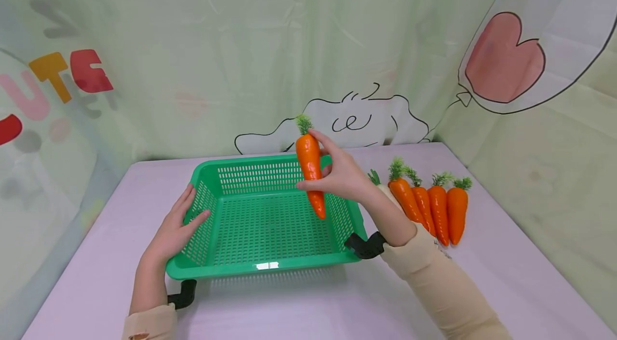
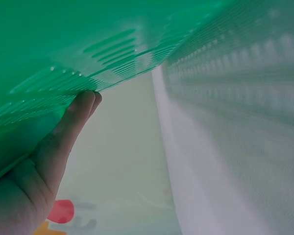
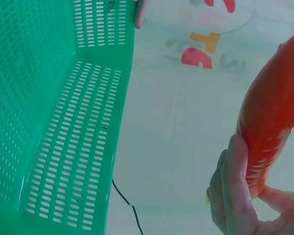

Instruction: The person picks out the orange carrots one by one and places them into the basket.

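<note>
A green plastic basket (image 1: 270, 222) with slotted walls stands in the middle of the table; nothing lies inside. My left hand (image 1: 175, 227) holds its left rim, thumb over the inner side and fingers along the outer wall (image 2: 63, 81). Above the basket's right part, my right hand (image 1: 339, 168) pinches an orange carrot (image 1: 310, 166) between thumb and fingers. The carrot hangs nearly upright, green top uppermost and tip pointing down. In the right wrist view the carrot (image 3: 272, 112) is close to the camera, with fingers (image 3: 235, 181) along its side.
Right of the basket several more carrots (image 1: 438, 211) lie side by side on the table (image 1: 501, 276). A white radish (image 1: 389, 194) with a green top is partly hidden behind my right forearm. A printed curtain (image 1: 270, 51) hangs behind.
</note>
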